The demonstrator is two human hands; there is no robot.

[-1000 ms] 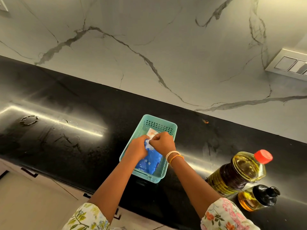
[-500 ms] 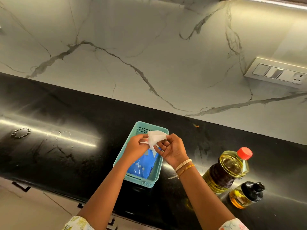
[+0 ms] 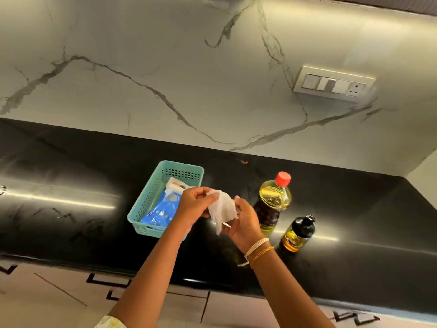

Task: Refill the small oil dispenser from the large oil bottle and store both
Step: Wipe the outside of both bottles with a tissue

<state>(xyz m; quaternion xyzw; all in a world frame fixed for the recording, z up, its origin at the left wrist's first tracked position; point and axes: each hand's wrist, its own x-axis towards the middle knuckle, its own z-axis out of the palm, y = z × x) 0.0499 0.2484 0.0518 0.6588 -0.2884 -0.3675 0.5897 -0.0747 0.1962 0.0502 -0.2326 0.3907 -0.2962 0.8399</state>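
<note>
Both hands meet at centre, above the table's front half. Left hand (image 3: 194, 204) pinches the top edge of a white wipe (image 3: 223, 208); right hand (image 3: 243, 223) cups it from below, fingers curled round the lower part. So both grips are narrow and occupied by the wipe, none free for a bottle.

Key relation: both oil containers stand to the right of the hands. Large oil bottle (image 3: 274, 202), red cap, is just beside the right hand; small oil dispenser (image 3: 298, 234), black top, is a bit further right and nearer the front edge. Both upright, long axes vertical, caps on, close together but whether touching I cannot tell. Right hand clearly nearer to both.

Pose: forearms come up from bottom of frame and converge; right wrist with bangles, palm turned left and up.

Teal basket (image 3: 165, 200) with a blue pack sits left, behind the left hand, on the black table (image 3: 71, 185).

Judgement: refill not started; wipe likely for cleaning first.
</note>
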